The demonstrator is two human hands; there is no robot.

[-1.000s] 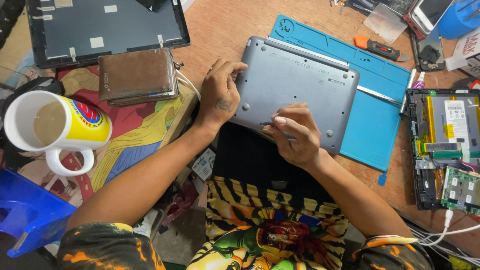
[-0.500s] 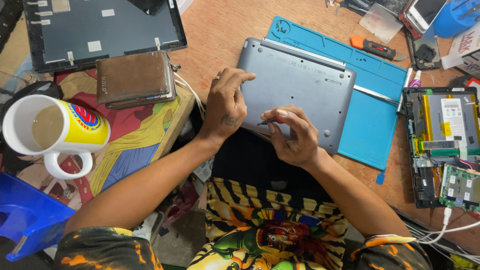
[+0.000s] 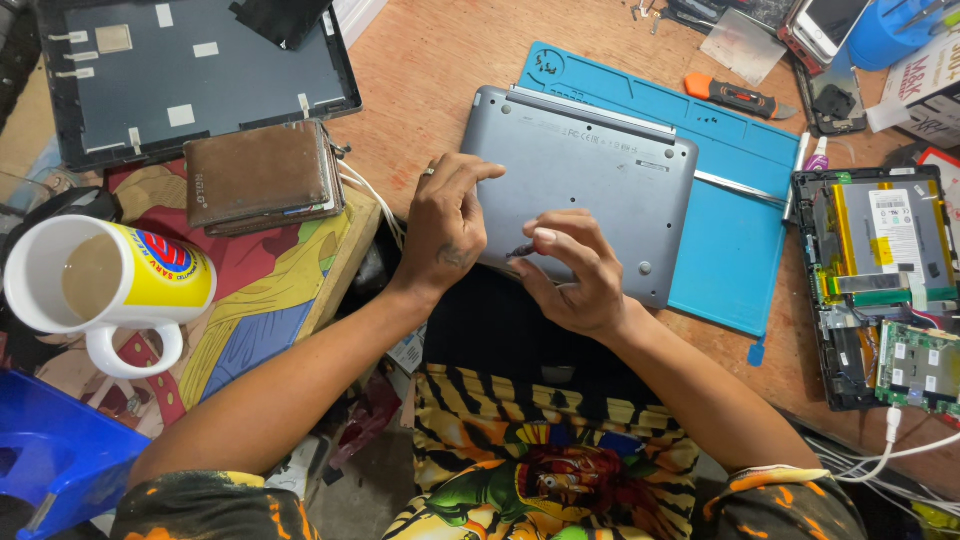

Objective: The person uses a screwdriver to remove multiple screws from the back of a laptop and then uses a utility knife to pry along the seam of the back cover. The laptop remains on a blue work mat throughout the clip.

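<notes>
the grey laptop (image 3: 590,190) lay closed and upside down, its flat base facing up; it sat tilted, partly on the blue mat (image 3: 740,240), its near edge overhanging the wooden table (image 3: 440,70).

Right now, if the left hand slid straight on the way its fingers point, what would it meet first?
The left hand points up and right across the grey laptop base. It would probably reach the blue mat past the far edge first.

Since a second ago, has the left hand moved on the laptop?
Yes. The left hand slid right across the laptop, away from the wallet, closing toward the right hand.
</notes>
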